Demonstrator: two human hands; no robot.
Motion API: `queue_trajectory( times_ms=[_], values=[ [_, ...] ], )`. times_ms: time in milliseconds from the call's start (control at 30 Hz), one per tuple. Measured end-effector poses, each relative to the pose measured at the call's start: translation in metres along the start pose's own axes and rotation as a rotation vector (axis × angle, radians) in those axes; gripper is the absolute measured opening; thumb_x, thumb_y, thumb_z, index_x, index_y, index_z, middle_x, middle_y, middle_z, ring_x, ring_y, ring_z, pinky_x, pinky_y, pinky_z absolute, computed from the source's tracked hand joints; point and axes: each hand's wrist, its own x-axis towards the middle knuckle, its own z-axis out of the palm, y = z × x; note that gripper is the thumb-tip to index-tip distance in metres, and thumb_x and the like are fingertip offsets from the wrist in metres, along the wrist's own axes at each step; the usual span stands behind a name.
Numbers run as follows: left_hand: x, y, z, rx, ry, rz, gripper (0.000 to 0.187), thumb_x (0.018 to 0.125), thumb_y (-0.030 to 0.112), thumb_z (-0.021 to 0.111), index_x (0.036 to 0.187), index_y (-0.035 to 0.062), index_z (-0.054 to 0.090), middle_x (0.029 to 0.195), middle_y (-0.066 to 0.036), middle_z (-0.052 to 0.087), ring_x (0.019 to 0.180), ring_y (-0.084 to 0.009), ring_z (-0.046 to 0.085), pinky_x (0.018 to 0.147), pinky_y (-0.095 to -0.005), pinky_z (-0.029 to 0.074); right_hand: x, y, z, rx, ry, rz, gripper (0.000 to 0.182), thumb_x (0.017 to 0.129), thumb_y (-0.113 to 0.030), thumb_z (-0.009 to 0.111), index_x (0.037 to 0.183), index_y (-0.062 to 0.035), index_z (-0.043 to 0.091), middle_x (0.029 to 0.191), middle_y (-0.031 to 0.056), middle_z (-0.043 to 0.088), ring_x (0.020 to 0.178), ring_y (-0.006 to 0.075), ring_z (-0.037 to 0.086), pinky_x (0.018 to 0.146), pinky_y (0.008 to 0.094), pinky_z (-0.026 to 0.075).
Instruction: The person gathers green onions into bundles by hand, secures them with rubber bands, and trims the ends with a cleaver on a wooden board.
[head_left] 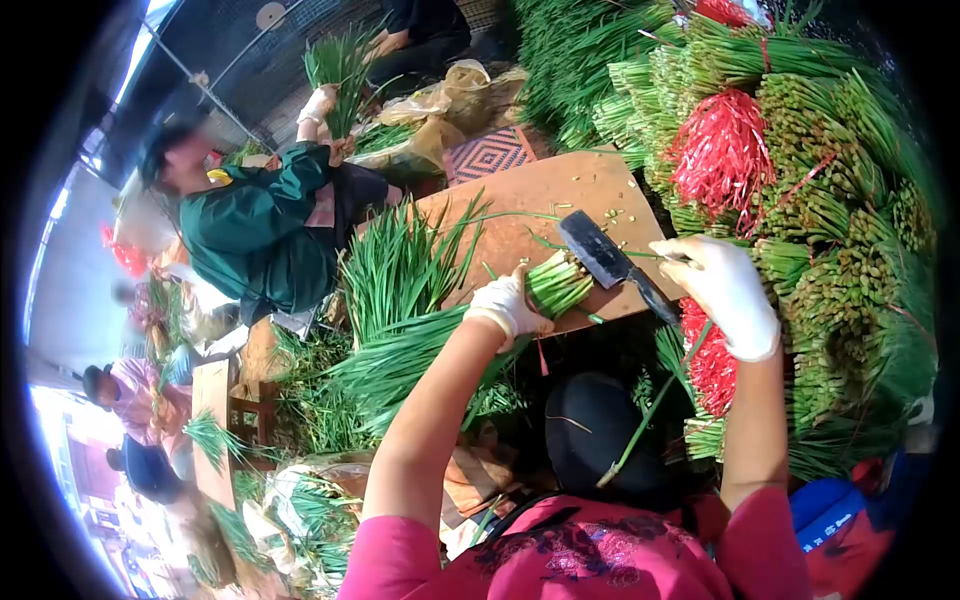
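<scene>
Left hand (pixel 508 305) in white glove clenched around bundle of long green chives (pixel 440 335), cut ends lying on brown wooden cutting board (pixel 560 195). Right hand (pixel 722 292) in white glove grasps handle of dark rectangular cleaver (pixel 605 258), blade just beyond bundle ends on board. Advice: keep ends level, fingers back from blade, chop straight. Tied bundles with red strings (pixel 722 150) stacked right of board.

Bright daylight, glare far left, heavy fisheye distortion, black vignette corners.
</scene>
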Motion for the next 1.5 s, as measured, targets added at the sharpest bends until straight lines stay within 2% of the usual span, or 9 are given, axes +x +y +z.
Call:
queue_trajectory(
  times_ms=[67, 167, 433, 567, 667, 900, 1033, 1367, 1500],
  values=[
    [-0.012, 0.008, 0.005, 0.118, 0.065, 0.028, 0.1, 0.056, 0.051, 0.077, 0.136, 0.0064, 0.037, 0.106, -0.02, 0.061, 0.1, -0.0337, 0.061, 0.086, -0.0403, 0.048, 0.017, 0.046, 0.04, -0.182, 0.042, 0.048, 0.03, 0.078, -0.031, 0.063, 0.094, -0.0061, 0.068, 0.084, 0.0167, 0.067, 0.082, 0.033, 0.065, 0.072, 0.0402, 0.05],
    [-0.026, 0.014, -0.002, 0.184, 0.145, 0.085, 0.092, 0.056, 0.048, 0.078, 0.129, 0.0052, 0.042, 0.105, -0.019, 0.059, 0.096, -0.0332, 0.06, 0.083, -0.0413, 0.048, 0.047, 0.089, 0.096, -0.521, -0.401, 0.363, 0.052, 0.069, -0.044, 0.066, 0.104, -0.004, 0.062, 0.098, 0.0164, 0.067, 0.091, 0.0314, 0.065, 0.076, 0.0419, 0.051],
    [-0.008, 0.018, 0.007, 0.311, 0.07, -0.135, 0.106, 0.056, 0.053, 0.077, 0.137, 0.0034, 0.033, 0.122, -0.021, 0.053, 0.116, -0.0312, 0.05, 0.095, -0.0421, 0.042, 0.063, 0.124, 0.174, -0.459, -0.325, 0.428, 0.039, 0.074, -0.019, 0.061, 0.108, -0.0005, 0.061, 0.093, 0.0171, 0.068, 0.086, 0.0308, 0.067, 0.072, 0.0432, 0.053],
    [0.024, 0.038, -0.007, 0.229, -0.075, -0.17, 0.116, 0.057, 0.055, 0.076, 0.144, 0.0002, 0.021, 0.127, -0.021, 0.052, 0.115, -0.0262, 0.055, 0.097, -0.0351, 0.043, 0.052, 0.101, 0.149, 0.244, -0.291, 0.523, 0.017, 0.074, -0.018, 0.058, 0.086, -0.0079, 0.059, 0.077, 0.0187, 0.065, 0.071, 0.0342, 0.065, 0.062, 0.0434, 0.05],
    [0.04, 0.042, -0.005, 0.133, -0.07, -0.223, 0.114, 0.055, 0.05, 0.08, 0.143, 0.0023, 0.026, 0.123, -0.016, 0.057, 0.112, -0.0265, 0.057, 0.092, -0.0344, 0.046, 0.031, 0.086, 0.142, 0.318, -0.21, 0.392, 0.014, 0.075, -0.017, 0.057, 0.085, -0.0066, 0.056, 0.063, 0.013, 0.062, 0.063, 0.0328, 0.063, 0.06, 0.0448, 0.048],
    [0.041, 0.037, -0.008, 0.079, -0.058, -0.204, 0.085, 0.056, 0.051, 0.079, 0.119, 0.0023, 0.051, 0.116, -0.016, 0.061, 0.105, -0.0273, 0.061, 0.089, -0.0353, 0.049, -0.016, 0.038, 0.116, -0.231, -0.04, 0.058, 0.024, 0.086, -0.028, 0.056, 0.094, -0.0059, 0.056, 0.066, 0.0165, 0.062, 0.063, 0.0342, 0.063, 0.056, 0.0471, 0.05],
    [0.044, 0.04, -0.008, 0.121, -0.057, -0.202, 0.08, 0.058, 0.049, 0.077, 0.117, 0.0019, 0.053, 0.112, -0.017, 0.063, 0.103, -0.0278, 0.062, 0.088, -0.0352, 0.049, -0.018, 0.024, 0.103, -0.244, -0.059, 0.079, 0.029, 0.086, -0.025, 0.056, 0.107, -0.0046, 0.057, 0.066, 0.0169, 0.063, 0.061, 0.0338, 0.063, 0.054, 0.0465, 0.049],
    [0.046, 0.026, -0.001, 0.03, -0.003, -0.127, 0.067, 0.058, 0.045, 0.076, 0.108, 0.0031, 0.06, 0.105, -0.017, 0.065, 0.1, -0.0288, 0.063, 0.086, -0.0359, 0.049, -0.004, 0.027, 0.126, -0.28, -0.161, 0.011, 0.023, 0.086, -0.02, 0.053, 0.101, -0.0035, 0.055, 0.068, 0.0168, 0.064, 0.063, 0.034, 0.064, 0.056, 0.0455, 0.05],
    [0.049, 0.022, -0.001, 0.012, -0.052, -0.113, 0.064, 0.059, 0.043, 0.074, 0.108, 0.0044, 0.06, 0.105, -0.017, 0.065, 0.099, -0.029, 0.063, 0.086, -0.0362, 0.049, 0.031, 0.031, 0.148, 0.062, -0.412, 0.323, 0.02, 0.085, -0.016, 0.046, 0.09, 0.0009, 0.056, 0.077, 0.0256, 0.063, 0.074, 0.0407, 0.063, 0.066, 0.0508, 0.049]
  ],
)
